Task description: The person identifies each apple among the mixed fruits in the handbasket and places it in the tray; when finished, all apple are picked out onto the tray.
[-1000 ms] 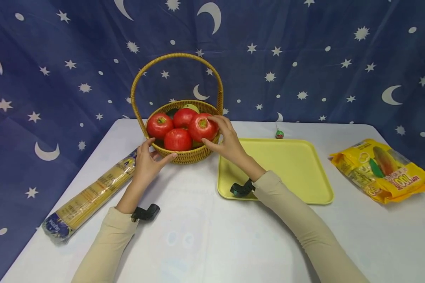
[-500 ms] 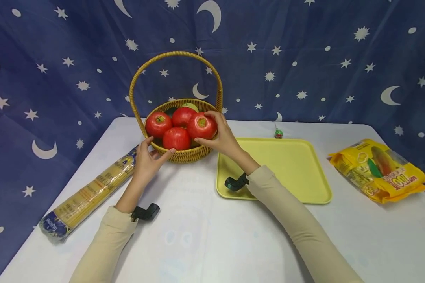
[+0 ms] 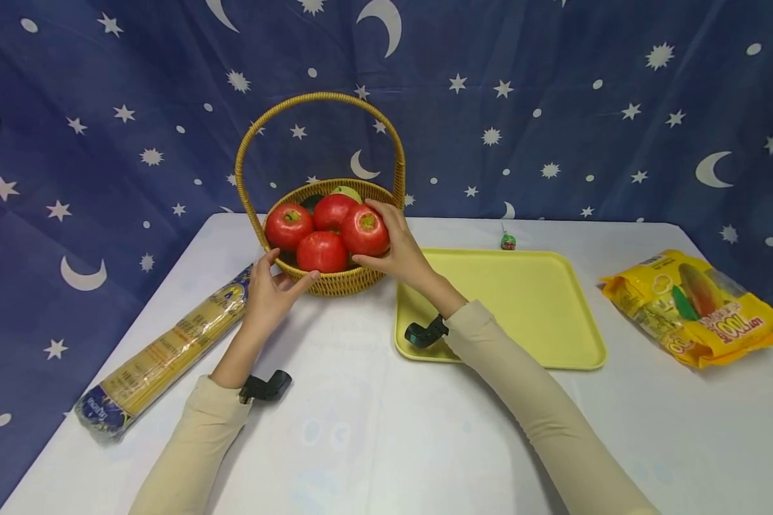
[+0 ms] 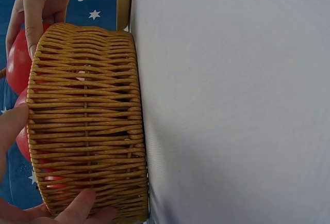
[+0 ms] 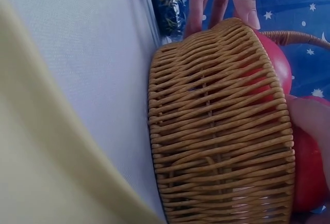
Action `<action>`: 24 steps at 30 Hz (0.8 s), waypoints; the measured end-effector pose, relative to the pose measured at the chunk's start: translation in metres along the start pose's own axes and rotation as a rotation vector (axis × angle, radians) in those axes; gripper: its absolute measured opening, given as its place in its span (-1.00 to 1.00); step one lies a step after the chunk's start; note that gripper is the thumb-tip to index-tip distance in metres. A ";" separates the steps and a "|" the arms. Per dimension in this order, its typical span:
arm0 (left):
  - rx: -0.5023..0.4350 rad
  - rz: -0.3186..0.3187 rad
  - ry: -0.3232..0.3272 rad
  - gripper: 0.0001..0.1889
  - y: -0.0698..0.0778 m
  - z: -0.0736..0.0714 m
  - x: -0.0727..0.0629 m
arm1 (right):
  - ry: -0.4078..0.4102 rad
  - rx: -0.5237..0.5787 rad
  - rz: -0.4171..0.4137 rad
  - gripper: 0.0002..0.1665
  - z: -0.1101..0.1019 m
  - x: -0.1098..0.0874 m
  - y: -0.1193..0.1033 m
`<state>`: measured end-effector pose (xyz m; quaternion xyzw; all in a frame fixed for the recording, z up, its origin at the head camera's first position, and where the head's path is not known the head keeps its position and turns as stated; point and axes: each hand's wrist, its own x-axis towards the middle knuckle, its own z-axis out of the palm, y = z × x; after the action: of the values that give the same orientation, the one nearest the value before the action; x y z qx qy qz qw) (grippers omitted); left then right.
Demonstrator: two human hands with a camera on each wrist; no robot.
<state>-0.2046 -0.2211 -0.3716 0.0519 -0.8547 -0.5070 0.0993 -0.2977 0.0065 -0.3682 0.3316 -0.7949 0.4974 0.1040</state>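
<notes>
A wicker basket (image 3: 336,285) with a tall arched handle holds several red apples, with a yellow-green fruit (image 3: 348,192) and a dark one partly hidden behind them. My left hand (image 3: 268,300) holds the basket at its front left, thumb at the rim and fingers against the woven side (image 4: 85,126). My right hand (image 3: 404,252) grips the front right apple (image 3: 368,233), fingers over its far side and thumb at its near lower side. That apple still sits among the others, over the basket's right rim.
A yellow tray (image 3: 522,307) lies right of the basket, partly under my right forearm. A spaghetti pack (image 3: 167,350) lies at the left. Farther right is a yellow snack bag (image 3: 696,307). A small green-wrapped item (image 3: 507,241) sits behind the tray. A starry curtain (image 3: 554,107) backs the table.
My right hand has shifted slightly left and closed further around the front right apple, which has turned a little. The left hand stays at the basket.
</notes>
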 end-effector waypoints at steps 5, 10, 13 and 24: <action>0.003 -0.006 -0.006 -0.05 0.000 0.000 0.000 | 0.007 0.024 0.002 0.06 0.000 -0.001 0.000; 0.014 -0.008 -0.006 -0.05 0.000 0.001 0.000 | 0.032 0.064 -0.003 0.05 0.000 -0.002 -0.001; 0.018 -0.012 -0.004 -0.05 0.000 0.001 0.000 | 0.058 0.092 0.003 0.07 0.000 -0.003 -0.001; 0.005 -0.008 0.001 -0.05 0.001 0.001 -0.001 | 0.116 0.157 0.013 0.08 -0.002 -0.008 -0.003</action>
<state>-0.2040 -0.2200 -0.3716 0.0559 -0.8557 -0.5052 0.0975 -0.2902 0.0108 -0.3696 0.3044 -0.7481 0.5773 0.1201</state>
